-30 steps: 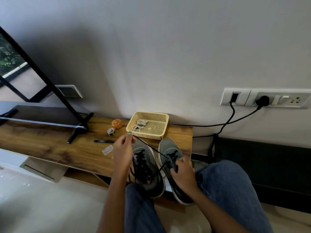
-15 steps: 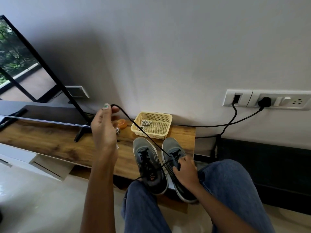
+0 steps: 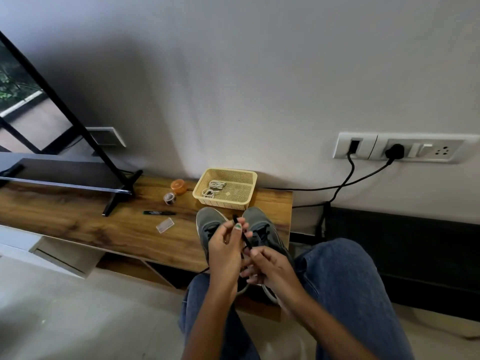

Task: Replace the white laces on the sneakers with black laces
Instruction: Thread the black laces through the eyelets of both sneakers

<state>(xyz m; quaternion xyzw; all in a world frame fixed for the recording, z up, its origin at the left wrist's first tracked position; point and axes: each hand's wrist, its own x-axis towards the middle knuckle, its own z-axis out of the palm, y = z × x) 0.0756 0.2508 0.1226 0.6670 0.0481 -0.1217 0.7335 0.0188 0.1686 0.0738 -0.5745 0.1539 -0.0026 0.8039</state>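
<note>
Black lace (image 3: 243, 236), pinched between left hand (image 3: 225, 252) and right hand (image 3: 270, 265) above the grey sneakers (image 3: 255, 229) on the bench (image 3: 78, 224): keep it taut, untwisted, and feed the tip squarely into the next eyelet.

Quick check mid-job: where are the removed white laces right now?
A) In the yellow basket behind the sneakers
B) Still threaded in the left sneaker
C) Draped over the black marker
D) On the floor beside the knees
A: the white laces lie coiled inside the yellow basket, which stands on the wooden shelf behind the two sneakers.
</note>
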